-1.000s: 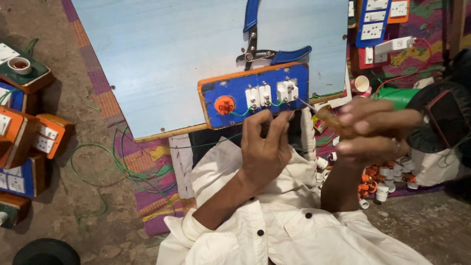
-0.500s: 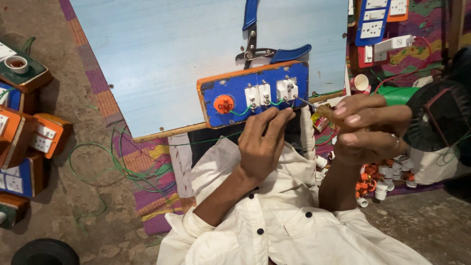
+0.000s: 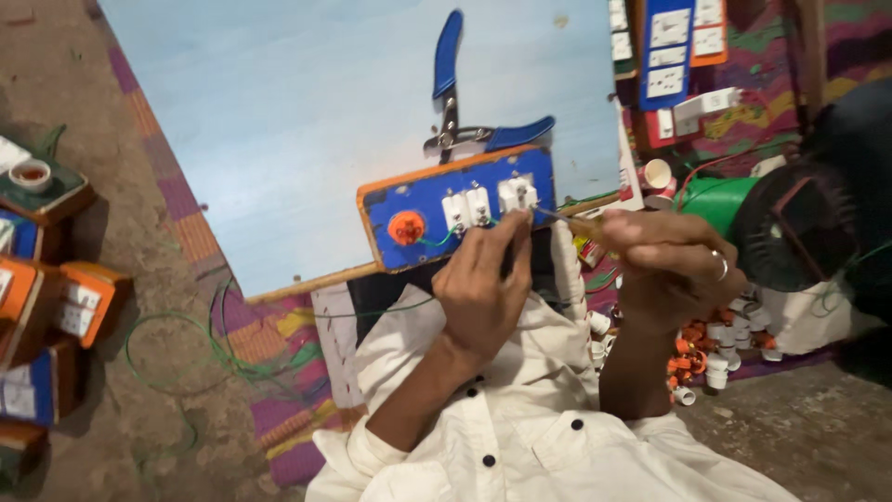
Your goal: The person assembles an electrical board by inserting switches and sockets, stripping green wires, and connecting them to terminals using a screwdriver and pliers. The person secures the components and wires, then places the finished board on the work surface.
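At the board's (image 3: 279, 121) near edge, the left hand (image 3: 483, 288) pinches the blue switch box (image 3: 455, 209) while the right hand (image 3: 674, 265), fingers closed on a screwdriver (image 3: 576, 223), has brought its tip to the rightmost socket, seemingly at a screw.
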